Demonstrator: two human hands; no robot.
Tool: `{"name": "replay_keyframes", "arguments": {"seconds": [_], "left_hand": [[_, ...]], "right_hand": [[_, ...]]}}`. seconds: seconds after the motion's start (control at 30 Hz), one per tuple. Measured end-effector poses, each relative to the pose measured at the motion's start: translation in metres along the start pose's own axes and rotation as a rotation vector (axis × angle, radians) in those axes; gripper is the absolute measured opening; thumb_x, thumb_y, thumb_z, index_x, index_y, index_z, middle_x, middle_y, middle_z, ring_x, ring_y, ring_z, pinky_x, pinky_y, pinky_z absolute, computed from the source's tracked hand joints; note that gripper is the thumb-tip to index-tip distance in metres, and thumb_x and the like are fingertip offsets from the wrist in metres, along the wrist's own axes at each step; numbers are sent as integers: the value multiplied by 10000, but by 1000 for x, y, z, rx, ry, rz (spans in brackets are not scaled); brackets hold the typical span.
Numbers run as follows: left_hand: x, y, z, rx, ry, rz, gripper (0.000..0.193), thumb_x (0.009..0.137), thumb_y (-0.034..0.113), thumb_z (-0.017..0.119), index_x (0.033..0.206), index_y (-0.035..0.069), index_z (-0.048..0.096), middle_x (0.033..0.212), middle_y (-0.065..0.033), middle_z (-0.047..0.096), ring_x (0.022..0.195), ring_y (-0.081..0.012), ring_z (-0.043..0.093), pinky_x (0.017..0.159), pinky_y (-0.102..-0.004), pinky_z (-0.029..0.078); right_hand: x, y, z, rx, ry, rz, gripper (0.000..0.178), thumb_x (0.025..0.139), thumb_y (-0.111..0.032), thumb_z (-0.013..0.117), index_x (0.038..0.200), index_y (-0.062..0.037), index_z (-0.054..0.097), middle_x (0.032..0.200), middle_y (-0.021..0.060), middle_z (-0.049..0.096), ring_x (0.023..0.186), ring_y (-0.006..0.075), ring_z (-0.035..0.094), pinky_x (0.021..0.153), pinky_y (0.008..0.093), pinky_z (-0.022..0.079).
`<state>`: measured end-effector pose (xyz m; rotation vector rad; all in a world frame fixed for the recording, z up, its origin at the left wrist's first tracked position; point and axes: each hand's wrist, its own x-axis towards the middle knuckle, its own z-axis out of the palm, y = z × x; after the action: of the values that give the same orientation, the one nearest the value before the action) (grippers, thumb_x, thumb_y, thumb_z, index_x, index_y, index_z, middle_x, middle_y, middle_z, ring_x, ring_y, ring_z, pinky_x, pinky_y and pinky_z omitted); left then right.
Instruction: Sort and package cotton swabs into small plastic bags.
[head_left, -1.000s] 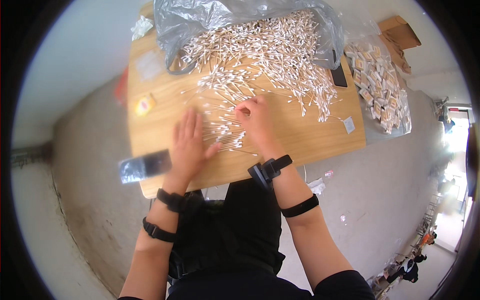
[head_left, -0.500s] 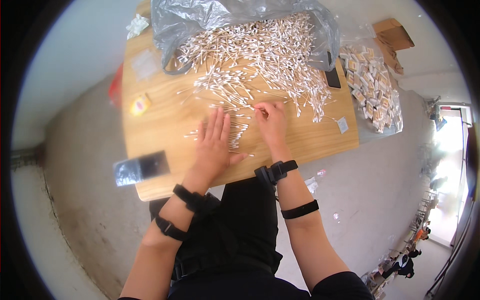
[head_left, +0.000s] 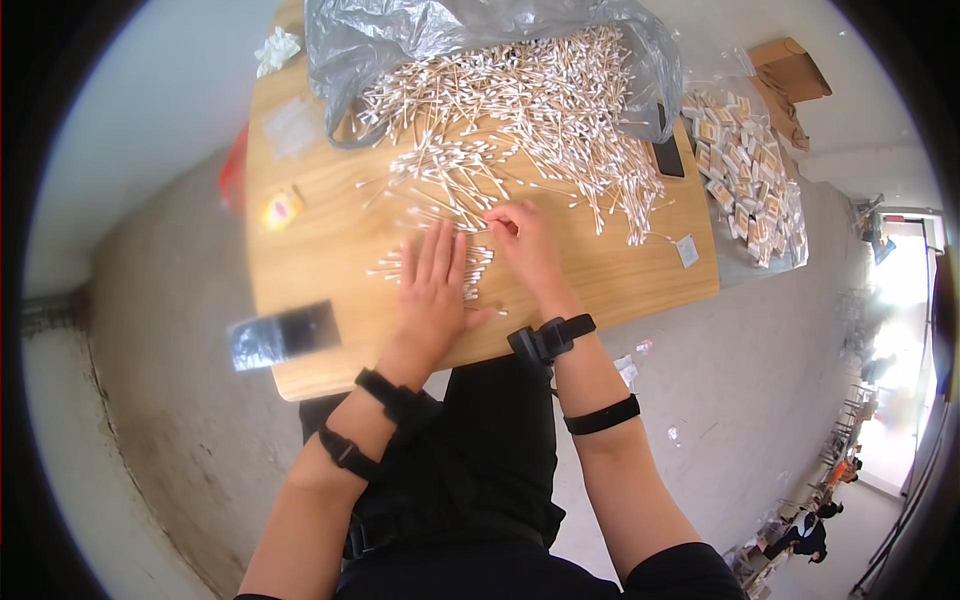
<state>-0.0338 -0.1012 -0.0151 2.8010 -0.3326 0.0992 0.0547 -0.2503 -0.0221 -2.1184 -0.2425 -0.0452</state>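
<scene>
My left hand (head_left: 432,292) lies flat over a small row of cotton swabs (head_left: 480,264), its fingers stretched out and pointing away from me. White tips stick out on both sides of it. Just to its right, my right hand (head_left: 527,245) is closed in a pinch on a cotton swab at the far end of that row; the fingers hide most of the stick. Beyond both hands lies a loose cluster of cotton swabs (head_left: 455,168). Farther back, a big heap of cotton swabs (head_left: 560,105) spills from a grey plastic bag (head_left: 400,35).
The wooden table (head_left: 620,275) carries a dark phone (head_left: 668,157), a small white packet (head_left: 686,250), a yellow packet (head_left: 282,209) and a clear-and-dark plastic sleeve (head_left: 285,337). Right of the table sits a pile of small packed boxes (head_left: 745,180), with a brown carton (head_left: 790,70) behind.
My right hand has shifted left, closer to my left hand's fingertips. The left hand stays flat on the swabs, moved only slightly.
</scene>
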Motion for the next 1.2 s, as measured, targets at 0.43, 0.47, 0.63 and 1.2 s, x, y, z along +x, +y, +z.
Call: {"name": "replay_keyframes", "arguments": {"seconds": [0.43, 0.47, 0.63, 1.2], "left_hand": [[-5, 6, -20, -58, -59, -22, 1102, 627, 559, 736, 1441, -24, 274, 1514, -178, 265, 1428, -303, 211, 1144, -514, 152], [-5, 4, -19, -57, -81, 5, 1109, 629, 564, 734, 1445, -23, 265, 1522, -173, 252, 1433, -296, 201, 1147, -504, 149], [10, -6, -3, -26, -44, 3, 1137, 634, 592, 721, 1461, -18, 232, 1547, -158, 206, 1443, -282, 175, 1157, -476, 139], [-2, -1, -1, 24, -6, -60, 1085, 680, 572, 695, 1451, -40, 237, 1544, -181, 203, 1440, -311, 176, 1142, -510, 157]], "right_hand": [[4, 6, -1, -58, 173, 67, 127, 865, -126, 611, 971, -75, 660, 926, 118, 584, 798, 254, 594, 703, 356, 484], [-1, 7, -4, 4, 191, 91, 154, 871, -134, 608, 1001, -66, 655, 948, 116, 584, 815, 235, 589, 714, 347, 483], [-26, 1, -19, 83, 172, 231, 201, 899, -168, 598, 1054, -48, 643, 999, 110, 580, 863, 189, 572, 734, 310, 475], [-73, -23, 36, 572, 260, 188, 380, 1021, -260, 367, 1224, 22, 521, 1208, 139, 482, 1164, 243, 463, 1009, 348, 361]]}}
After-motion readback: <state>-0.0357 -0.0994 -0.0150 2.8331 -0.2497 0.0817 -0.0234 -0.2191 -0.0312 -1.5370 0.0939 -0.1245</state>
